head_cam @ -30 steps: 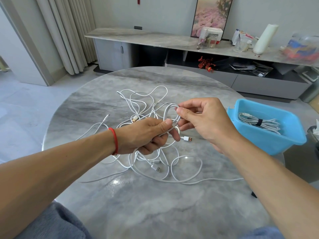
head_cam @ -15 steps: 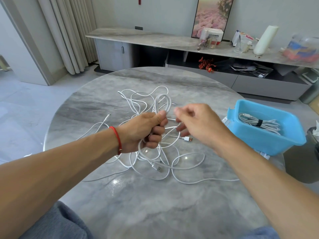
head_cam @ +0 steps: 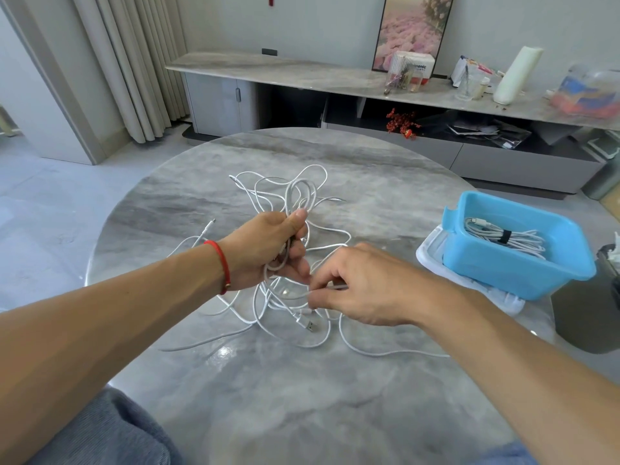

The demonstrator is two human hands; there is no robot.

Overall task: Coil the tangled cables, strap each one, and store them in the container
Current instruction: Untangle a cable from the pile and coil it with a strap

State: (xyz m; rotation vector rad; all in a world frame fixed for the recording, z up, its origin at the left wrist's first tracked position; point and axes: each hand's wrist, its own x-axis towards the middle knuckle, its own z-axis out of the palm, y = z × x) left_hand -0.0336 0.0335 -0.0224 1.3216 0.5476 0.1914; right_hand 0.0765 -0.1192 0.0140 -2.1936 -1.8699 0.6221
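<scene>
A tangle of white cables lies in the middle of the round marble table. My left hand, with a red band at the wrist, grips a small coil of white cable whose loops stick up above the fist. My right hand is low over the tangle and pinches a strand of the white cable between thumb and fingers, just right of the left hand. A USB plug lies under the right hand. The blue container at the right edge holds one coiled white cable with a black strap.
The blue container stands on a white lid. A dark bin stands beside the table on the right. A long low cabinet with clutter runs along the far wall. Curtains hang at the left.
My right hand let go of the coil's loop and dropped down to the tangle, where it now pinches a strand. My left hand turned the coil upright and kept its grip.
</scene>
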